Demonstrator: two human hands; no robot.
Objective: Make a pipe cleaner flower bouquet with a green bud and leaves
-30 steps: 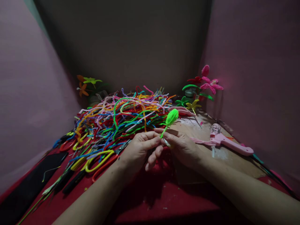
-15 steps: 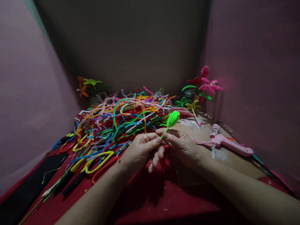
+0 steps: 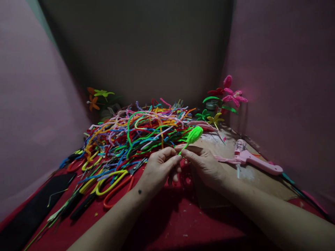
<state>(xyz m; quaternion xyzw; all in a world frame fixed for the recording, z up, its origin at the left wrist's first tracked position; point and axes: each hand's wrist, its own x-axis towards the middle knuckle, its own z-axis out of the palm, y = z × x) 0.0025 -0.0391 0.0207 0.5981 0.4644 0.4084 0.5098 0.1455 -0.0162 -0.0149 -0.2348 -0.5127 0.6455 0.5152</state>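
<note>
A bright green pipe-cleaner bud tilts up to the right on a thin green stem. Low on that stem, the thumb and fingers of my left hand are pinched together. My right hand grips the stem just under the bud, its thumb touching it from the right. The stem's lower end is hidden by my fingers. Behind both hands lies a large tangled heap of coloured pipe cleaners.
Scissors with yellow and red handles lie left of my hands, near pliers with black grips. A pink glue gun rests on a board at right. Pipe-cleaner flowers stand at the back right, others at the back left.
The bud has tipped slightly further right and down. My left hand's lower fingers have curled in under the stem. Both hands stay at nearly the same place.
</note>
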